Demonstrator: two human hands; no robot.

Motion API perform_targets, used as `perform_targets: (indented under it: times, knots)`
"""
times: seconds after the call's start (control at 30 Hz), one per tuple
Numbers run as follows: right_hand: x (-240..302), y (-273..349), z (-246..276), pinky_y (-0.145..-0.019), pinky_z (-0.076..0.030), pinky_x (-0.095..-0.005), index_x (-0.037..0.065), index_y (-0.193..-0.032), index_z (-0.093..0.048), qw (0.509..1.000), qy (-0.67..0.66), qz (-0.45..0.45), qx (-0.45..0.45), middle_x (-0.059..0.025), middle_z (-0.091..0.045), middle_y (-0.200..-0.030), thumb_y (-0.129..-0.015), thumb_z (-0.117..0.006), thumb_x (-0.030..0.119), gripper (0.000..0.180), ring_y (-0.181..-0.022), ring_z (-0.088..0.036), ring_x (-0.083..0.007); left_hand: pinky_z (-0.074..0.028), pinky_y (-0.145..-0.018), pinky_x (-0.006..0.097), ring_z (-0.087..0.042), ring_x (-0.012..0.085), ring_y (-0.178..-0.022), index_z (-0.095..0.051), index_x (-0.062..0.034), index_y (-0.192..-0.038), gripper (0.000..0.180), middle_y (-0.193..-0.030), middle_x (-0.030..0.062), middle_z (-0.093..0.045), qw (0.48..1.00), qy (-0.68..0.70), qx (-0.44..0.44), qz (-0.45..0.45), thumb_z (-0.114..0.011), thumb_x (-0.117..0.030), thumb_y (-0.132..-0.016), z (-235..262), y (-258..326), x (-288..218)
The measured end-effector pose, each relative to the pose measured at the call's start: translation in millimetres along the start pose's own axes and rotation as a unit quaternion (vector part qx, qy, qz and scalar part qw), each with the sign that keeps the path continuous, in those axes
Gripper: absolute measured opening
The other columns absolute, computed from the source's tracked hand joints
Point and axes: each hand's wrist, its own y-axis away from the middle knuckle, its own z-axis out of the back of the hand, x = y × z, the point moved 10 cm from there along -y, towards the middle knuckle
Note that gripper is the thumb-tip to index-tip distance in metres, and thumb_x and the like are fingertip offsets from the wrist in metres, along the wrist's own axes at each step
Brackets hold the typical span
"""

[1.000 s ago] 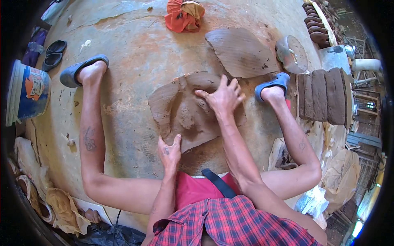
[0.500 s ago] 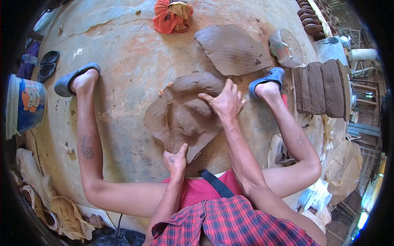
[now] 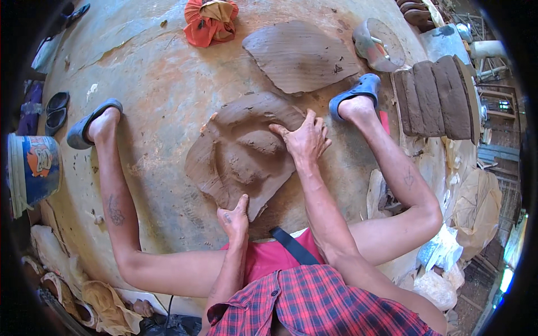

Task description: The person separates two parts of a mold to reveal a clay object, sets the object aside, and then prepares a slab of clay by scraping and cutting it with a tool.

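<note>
A brown slab of wet clay (image 3: pixel 224 162) lies on the floor between my spread legs, its middle pressed into hollows and ridges, its edge raised at the far side. My left hand (image 3: pixel 234 221) grips the near edge, thumb on top and the fingers hidden beneath. On the right edge is my right hand (image 3: pixel 305 139), its thumb pressed on the upper face and its other fingers bent over the outer rim. Beyond it rests a flatter clay slab (image 3: pixel 302 56) with fine lines across its face.
A round shallow container (image 3: pixel 381 45) holding small tools stands at the far right, near stacked clay blocks (image 3: pixel 434 98). An orange cloth bundle (image 3: pixel 210 22) lies at the back. On the left are a bucket (image 3: pixel 42 168) and dark clogs (image 3: pixel 57 109). My feet wear blue clogs (image 3: pixel 367 87).
The whole view has shifted and turned slightly, so the far things sit more to the left and higher. Both hands keep about the same hold on the clay slab.
</note>
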Motion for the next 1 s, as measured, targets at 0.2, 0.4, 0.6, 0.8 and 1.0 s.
perform_targets:
  times: [0.2, 0.4, 0.6, 0.8, 1.0]
  knots:
    - [-7.5, 11.4, 13.6, -0.099, -0.044, -0.0604, 0.011, -0.147, -0.052, 0.998, 0.005, -0.024, -0.055, -0.0163, -0.059, -0.138, -0.060, -0.089, 0.074, 0.114, -0.129, -0.055, -0.0401, -0.053, -0.096, 0.040, -0.070, 0.0278, -0.103, -0.069, 0.0088, -0.122, 0.050, -0.116, 0.0164, -0.076, 1.000, 0.018, 0.025, -0.006, -0.087, -0.019, -0.084, -2.5, 3.2, -10.1]
    - [-53.1, 23.9, -12.1, -0.101, -0.052, -0.0522, 0.005, -0.150, -0.043, 0.965, -0.196, -0.168, 0.037, -0.0269, -0.061, -0.139, -0.062, -0.096, 0.060, 0.117, -0.127, -0.060, -0.0432, -0.053, -0.097, 0.041, -0.069, 0.0270, -0.103, -0.068, 0.0088, -0.122, 0.050, -0.117, 0.0157, -0.074, 0.999, 0.017, 0.037, 0.014, -0.087, -0.019, -0.085, -12.5, 17.8, -28.1]
    - [-44.9, 42.6, 3.9, -0.095, -0.053, -0.0555, 0.002, -0.149, -0.042, 0.965, -0.189, -0.079, -0.164, -0.0286, -0.068, -0.127, -0.071, -0.093, 0.059, 0.109, -0.115, -0.067, -0.0467, -0.053, -0.097, 0.040, -0.068, 0.0268, -0.105, -0.067, 0.0111, -0.120, 0.051, -0.119, 0.0175, -0.073, 0.999, -0.009, -0.010, 0.029, -0.087, -0.020, -0.085, -0.6, 15.0, -23.3]
    - [-71.5, 48.9, -24.0, -0.095, -0.053, -0.0534, 0.002, -0.146, -0.043, 0.946, -0.260, -0.190, -0.044, -0.0279, -0.070, -0.118, -0.075, -0.092, 0.056, 0.102, -0.110, -0.068, -0.0465, -0.052, -0.102, 0.039, -0.067, 0.0277, -0.112, -0.058, 0.0122, -0.133, 0.066, -0.129, 0.0193, -0.068, 0.999, 0.004, 0.035, 0.031, -0.088, -0.019, -0.084, -11.5, 13.2, -16.8]
    - [-77.7, 60.7, -30.5, -0.085, -0.054, -0.0544, -0.002, -0.123, -0.058, 0.937, -0.300, -0.152, -0.090, -0.0265, -0.073, -0.107, -0.075, -0.091, 0.059, 0.084, -0.097, -0.071, -0.0478, -0.051, -0.103, 0.039, -0.067, 0.0267, -0.114, -0.062, 0.0088, -0.135, 0.059, -0.130, 0.0159, -0.070, 0.999, 0.014, 0.023, 0.032, -0.085, -0.015, -0.086, -9.4, 17.3, -24.0]
